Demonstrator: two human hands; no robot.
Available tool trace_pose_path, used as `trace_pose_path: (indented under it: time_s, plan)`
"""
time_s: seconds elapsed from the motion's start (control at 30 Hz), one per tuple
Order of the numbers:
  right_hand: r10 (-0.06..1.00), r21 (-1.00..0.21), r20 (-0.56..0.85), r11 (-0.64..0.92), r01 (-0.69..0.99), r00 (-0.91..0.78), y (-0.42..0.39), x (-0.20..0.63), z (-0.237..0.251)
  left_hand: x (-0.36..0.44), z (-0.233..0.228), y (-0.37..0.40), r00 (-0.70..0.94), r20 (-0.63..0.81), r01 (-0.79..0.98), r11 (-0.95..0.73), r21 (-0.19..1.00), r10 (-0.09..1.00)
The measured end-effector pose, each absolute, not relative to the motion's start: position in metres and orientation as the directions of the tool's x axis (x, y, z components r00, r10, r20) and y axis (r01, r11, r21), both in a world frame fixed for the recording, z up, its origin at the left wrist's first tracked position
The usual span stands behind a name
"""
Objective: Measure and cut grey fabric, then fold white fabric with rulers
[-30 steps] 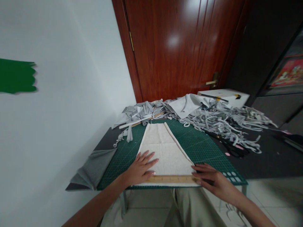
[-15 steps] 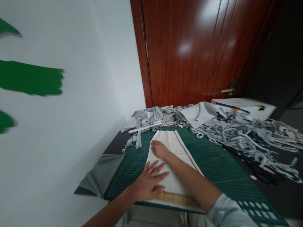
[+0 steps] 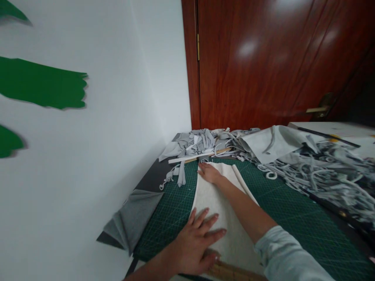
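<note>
A long piece of off-white fabric [image 3: 231, 218] lies on the green cutting mat [image 3: 293, 218], its right edge curled into a roll. My left hand [image 3: 195, 244] rests flat on the near left part of the fabric with its fingers spread. Beside its thumb, a wooden ruler [image 3: 234, 272] lies across the near end, partly out of frame. My right hand [image 3: 209, 173] reaches to the far left corner of the fabric, fingers stretched out over the edge and holding nothing that I can see. Its forearm crosses above the fabric and hides part of the right side.
Grey fabric scraps [image 3: 310, 162] heap along the back and right. Folded grey cloth [image 3: 137, 214] lies at the left edge. Black scissors [image 3: 342, 214] are at the right. A white box [image 3: 351, 128] stands at the back right, before a wooden door [image 3: 252, 78].
My right hand has slid farther along the fabric's left edge to its far corner, and its fingers have straightened. My left hand stays flat on the fabric. The view has turned left.
</note>
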State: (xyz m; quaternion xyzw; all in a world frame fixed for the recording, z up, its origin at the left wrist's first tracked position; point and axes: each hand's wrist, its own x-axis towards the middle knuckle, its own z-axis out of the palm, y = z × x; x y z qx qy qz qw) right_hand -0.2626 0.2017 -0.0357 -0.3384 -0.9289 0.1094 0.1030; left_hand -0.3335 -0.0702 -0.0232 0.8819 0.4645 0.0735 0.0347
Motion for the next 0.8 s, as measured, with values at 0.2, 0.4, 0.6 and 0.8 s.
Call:
trace_pose_path:
  time_s: [0.2, 0.4, 0.6, 0.8]
  plan:
    - [0.666, -0.258, 0.056, 0.729, 0.634, -0.744, 0.205, -0.265, -0.041, -0.336, -0.025, -0.073, 0.551, 0.094, 0.816, -0.559, 0.146, 0.829]
    - [0.682, -0.268, 0.008, 0.706, 0.655, -0.732, 0.198, -0.268, -0.042, -0.342, -0.02, -0.081, 0.56, 0.06, 0.814, -0.562, 0.15, 0.826]
    - [0.679, -0.27, -0.021, 0.703, 0.658, -0.734, 0.202, -0.268, -0.04, -0.342, -0.019, -0.078, 0.556, 0.039, 0.815, -0.554, 0.172, 0.83]
    - [0.675, -0.277, -0.004, 0.708, 0.65, -0.737, 0.202, -0.269, -0.042, -0.343, -0.022, -0.069, 0.564, 0.065, 0.809, -0.567, 0.157, 0.823]
